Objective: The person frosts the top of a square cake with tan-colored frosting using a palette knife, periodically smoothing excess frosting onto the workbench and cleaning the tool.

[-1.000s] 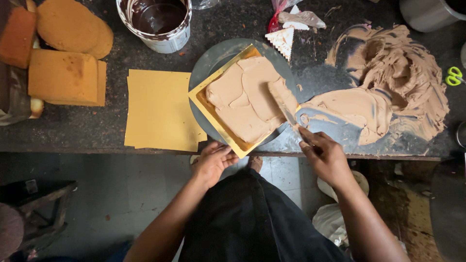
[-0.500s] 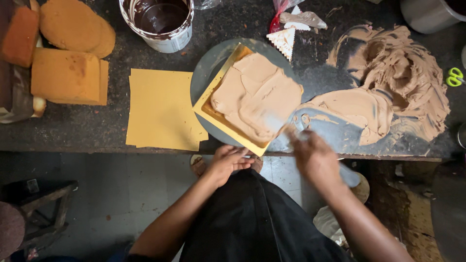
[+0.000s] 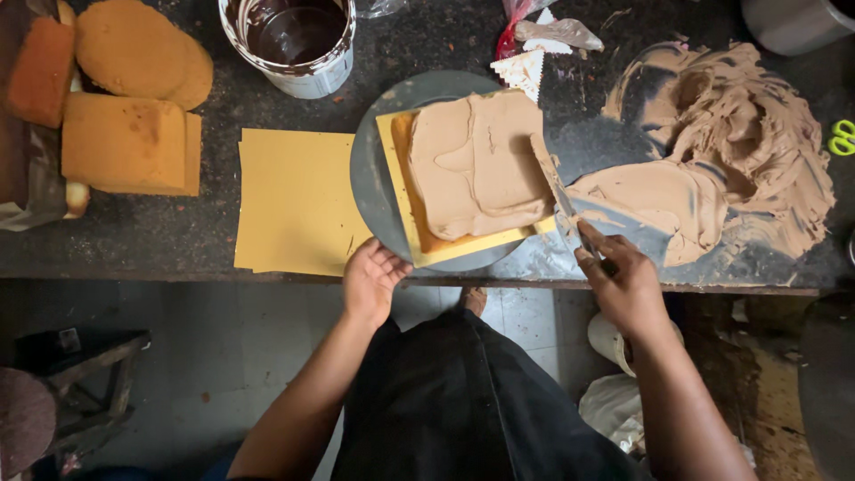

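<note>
A square cake [image 3: 476,165] coated in light brown cream sits on a yellow board [image 3: 398,187] on a grey round turntable [image 3: 370,169] at the counter's front edge. My right hand [image 3: 623,281] grips a long palette knife [image 3: 557,191], whose blade lies against the cake's right side. My left hand [image 3: 372,278] rests with fingers apart on the turntable's near rim, holding nothing.
A big smear of brown cream [image 3: 712,178] covers the counter at right. A tin of dark chocolate [image 3: 289,40] stands at the back. Stacked yellow boards [image 3: 289,200] lie left of the turntable, bare sponge cakes [image 3: 125,134] further left. A toothed scraper [image 3: 524,73] and green scissors [image 3: 842,138] are near.
The turntable and cake have rotated, so the cake now sits nearly square to the counter edge. My left hand stays at the rim; the knife has moved to the cake's right side.
</note>
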